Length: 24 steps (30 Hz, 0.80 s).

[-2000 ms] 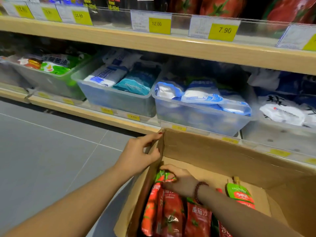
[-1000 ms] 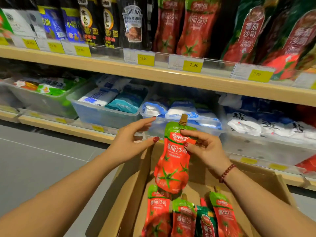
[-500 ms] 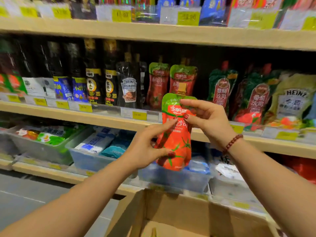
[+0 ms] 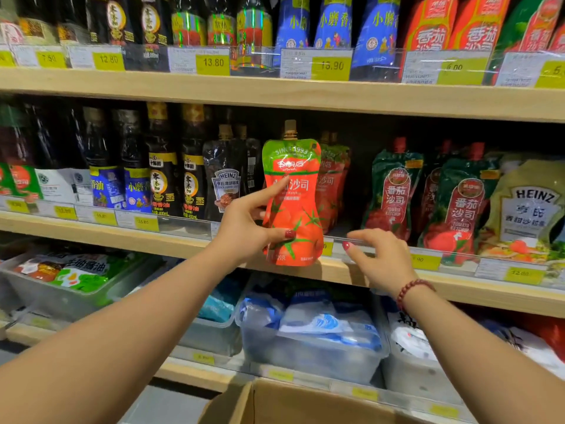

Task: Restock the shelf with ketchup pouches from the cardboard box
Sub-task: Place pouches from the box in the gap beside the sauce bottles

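Left hand grips 1 ketchup pouch upright, thumb across the lower front, forefinger stretched up the face, other fingers behind; pouch held in front of the middle shelf, its base level with the shelf's front edge, just before a row of matching pouches standing on it; right hand holds nothing, fingers loosely spread, just beside the pouch at the price-tag rail; bead bracelet on right wrist; cardboard box below, only its top edge in view.
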Tool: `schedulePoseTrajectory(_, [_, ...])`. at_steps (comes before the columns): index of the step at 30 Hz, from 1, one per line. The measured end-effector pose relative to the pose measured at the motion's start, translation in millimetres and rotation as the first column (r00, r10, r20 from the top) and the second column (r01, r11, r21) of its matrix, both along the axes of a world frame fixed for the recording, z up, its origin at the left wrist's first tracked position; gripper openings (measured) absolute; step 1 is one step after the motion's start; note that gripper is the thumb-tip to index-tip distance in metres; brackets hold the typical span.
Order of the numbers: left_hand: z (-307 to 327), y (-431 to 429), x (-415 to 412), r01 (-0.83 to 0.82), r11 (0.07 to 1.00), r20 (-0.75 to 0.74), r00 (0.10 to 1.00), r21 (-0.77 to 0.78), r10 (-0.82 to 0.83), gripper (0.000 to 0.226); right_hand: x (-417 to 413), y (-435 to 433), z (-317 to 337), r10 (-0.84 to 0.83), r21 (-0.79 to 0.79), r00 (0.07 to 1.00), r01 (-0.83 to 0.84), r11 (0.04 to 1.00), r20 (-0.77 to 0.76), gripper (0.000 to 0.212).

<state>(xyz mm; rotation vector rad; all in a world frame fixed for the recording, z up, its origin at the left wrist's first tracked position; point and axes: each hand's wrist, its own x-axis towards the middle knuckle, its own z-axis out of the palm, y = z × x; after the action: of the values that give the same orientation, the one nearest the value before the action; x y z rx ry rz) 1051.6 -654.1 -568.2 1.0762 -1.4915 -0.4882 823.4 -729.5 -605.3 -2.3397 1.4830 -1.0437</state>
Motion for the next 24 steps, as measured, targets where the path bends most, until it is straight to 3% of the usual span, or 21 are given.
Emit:
schedulePoseTrajectory(1, [3.2,-5.0,1.5,-0.008,1.000,-0.002,1.000,0.009,0.008,0.084,1.3,-3.8,-5.4,-0.024,-0.041,0.998,0.022,0.999,-0.055,0.020])
schedulePoseTrajectory(3, [7.7,-16.1,5.0,-0.019,0.999,-0.006,1.000,0.029,0.020,0.084,7.4,-6.7,-7.8,-0.064,-0.110,0.998,0.063,0.992,-0.002,0.008])
schedulePoseTrajectory(9, [20.2,-42.8,10.6,-0.042,0.999,-0.002,0.999,0.020,0.042,0.081,14.6,-10.0,-22.3,-0.124,-0.283,0.990,0.140,0.949,0.072,0.011])
schedulePoseTrajectory(15, [30.4,-60.4,12.7,-0.068,0.998,0.054,0.996,0.012,0.067,0.083,15.2,-11.7,-26.8,-0.129,-0.329,0.989,0.146,0.933,0.072,0.012])
schedulePoseTrajectory(18, [30.9,-70.1,16.4,-0.092,0.996,0.073,0.993,-0.016,0.093,0.071,15.4,-11.5,-27.3,-0.131,-0.336,0.988,0.150,0.930,0.078,0.013])
schedulePoseTrajectory(24, [3.6,-86.3,28.2,-0.174,0.985,0.120,0.977,-0.016,0.175,0.068,15.1,-11.4,-29.2,-0.113,-0.333,0.990,0.135,0.933,0.085,0.016])
